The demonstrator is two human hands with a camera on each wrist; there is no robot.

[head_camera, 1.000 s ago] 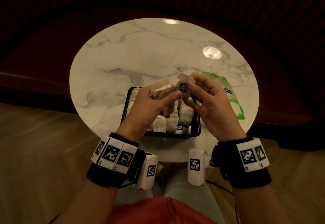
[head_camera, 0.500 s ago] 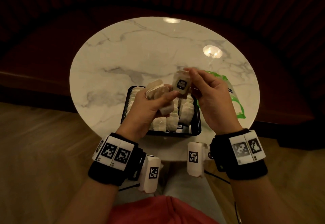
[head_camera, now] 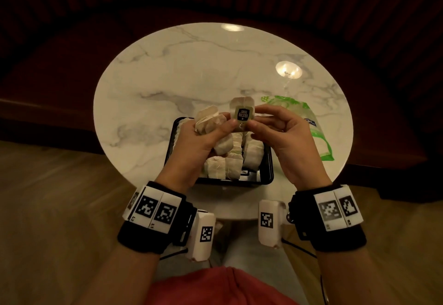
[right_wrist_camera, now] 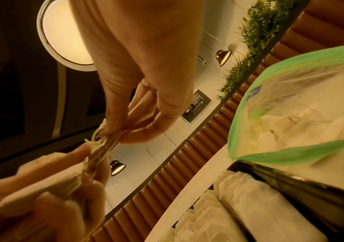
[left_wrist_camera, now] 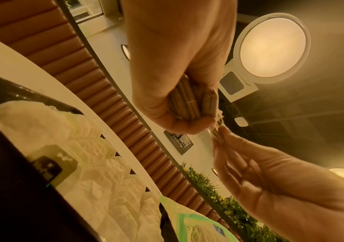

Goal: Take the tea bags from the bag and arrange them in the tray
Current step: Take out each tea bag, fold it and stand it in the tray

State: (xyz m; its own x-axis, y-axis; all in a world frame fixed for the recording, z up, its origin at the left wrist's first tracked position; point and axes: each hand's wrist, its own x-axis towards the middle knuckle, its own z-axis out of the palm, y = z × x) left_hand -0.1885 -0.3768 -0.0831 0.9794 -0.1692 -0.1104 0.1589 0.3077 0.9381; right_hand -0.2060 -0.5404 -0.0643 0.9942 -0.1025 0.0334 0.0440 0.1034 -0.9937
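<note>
Tea bags are bunched in the left hand's curled grip above the black tray; the right hand pinches one tea bag upright. More fill the tray; the green bag lies at its 2 o'clock on the table.

The table is glossy veined marble; on it, a shiny black plastic tray holds matt paper tea bags, beside a clear, green-edged plastic bag.

Beige tea bags stood packed in rows in black tray. Green-edged clear bag lay just right, apparently still holding some bags.
</note>
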